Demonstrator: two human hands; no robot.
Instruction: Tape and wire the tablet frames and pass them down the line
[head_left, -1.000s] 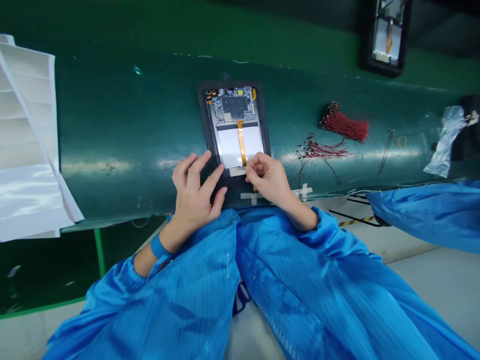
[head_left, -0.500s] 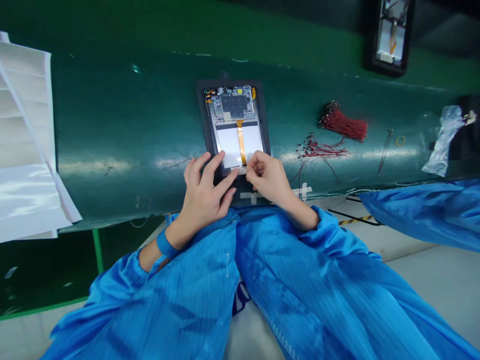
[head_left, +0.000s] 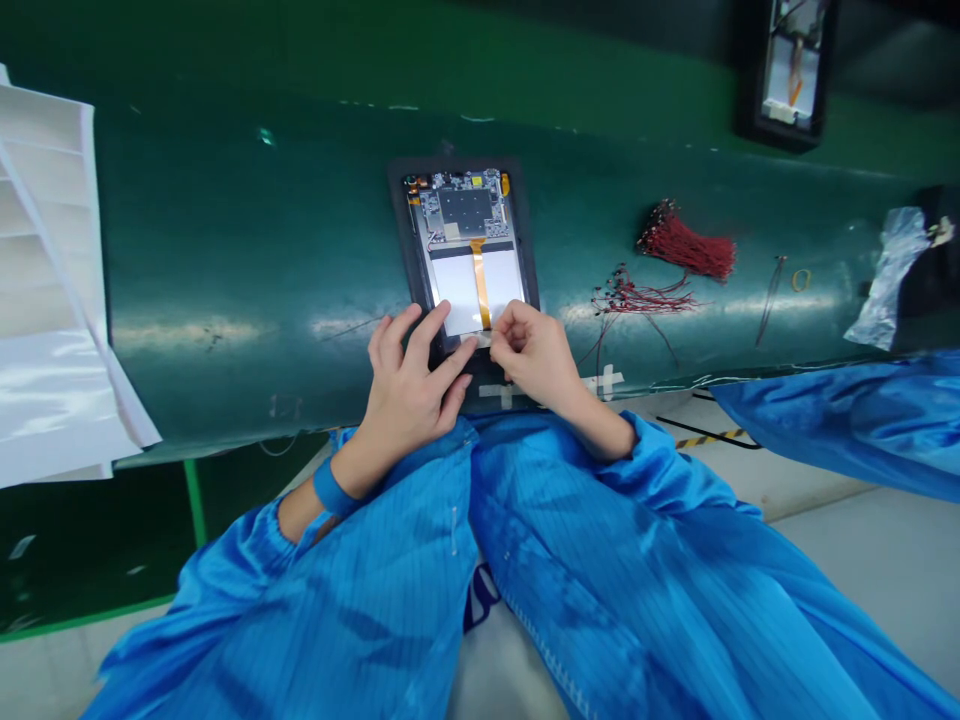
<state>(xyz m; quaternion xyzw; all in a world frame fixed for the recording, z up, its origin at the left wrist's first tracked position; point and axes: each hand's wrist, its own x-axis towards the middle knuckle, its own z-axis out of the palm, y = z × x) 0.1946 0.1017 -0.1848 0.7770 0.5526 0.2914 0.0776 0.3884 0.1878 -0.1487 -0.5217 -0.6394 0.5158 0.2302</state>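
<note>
An opened tablet lies in a black tray on the green belt, showing a circuit board at its far end, a white panel and an orange ribbon cable down the middle. My left hand rests on the tablet's near left corner, fingers spread flat and pressing. My right hand sits at the near edge by the end of the ribbon cable, fingers curled in a pinch on a small pale piece there. What that piece is I cannot make out.
Red wire bundles and looser red wires lie on the belt to the right. White sheets are stacked at the left. A second opened device is at the far right. Another person's blue sleeve reaches in from the right.
My left hand slid right along the tablet's near edge until its fingers lie close to my right hand. My right hand stayed pinched at the ribbon's end.
</note>
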